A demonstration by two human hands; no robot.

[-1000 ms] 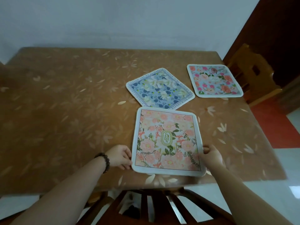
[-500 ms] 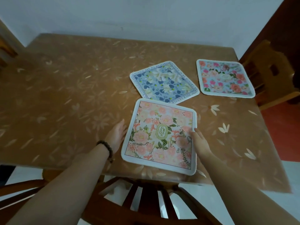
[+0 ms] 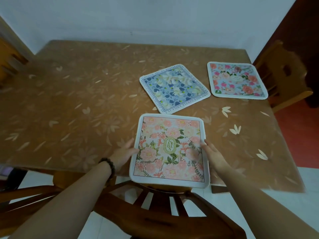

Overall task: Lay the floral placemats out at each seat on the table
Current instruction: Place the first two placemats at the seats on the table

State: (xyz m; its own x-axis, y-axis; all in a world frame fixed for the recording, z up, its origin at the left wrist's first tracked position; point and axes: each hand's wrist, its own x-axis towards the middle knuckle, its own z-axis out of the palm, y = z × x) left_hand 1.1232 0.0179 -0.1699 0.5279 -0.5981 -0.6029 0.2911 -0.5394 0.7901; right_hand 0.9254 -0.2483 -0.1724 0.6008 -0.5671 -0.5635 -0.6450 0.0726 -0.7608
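My left hand (image 3: 122,153) and right hand (image 3: 212,154) lie flat with straight fingers against the left and right edges of the pink placemat (image 3: 170,150), gripping nothing. It sits at the near edge of the table (image 3: 72,104), overhanging it slightly above a chair back (image 3: 155,213). The blue placemat (image 3: 174,87) lies skewed just beyond; a third placemat (image 3: 237,80) sits far right.

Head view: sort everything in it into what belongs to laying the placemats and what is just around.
Part of the job:
- pink placemat, between both hands at the near edge
- blue placemat, lying askew mid-table
- multicolour placemat by the far right seat
- left hand
- right hand
- table

Just around:
- near chair
- right chair
- bead bracelet
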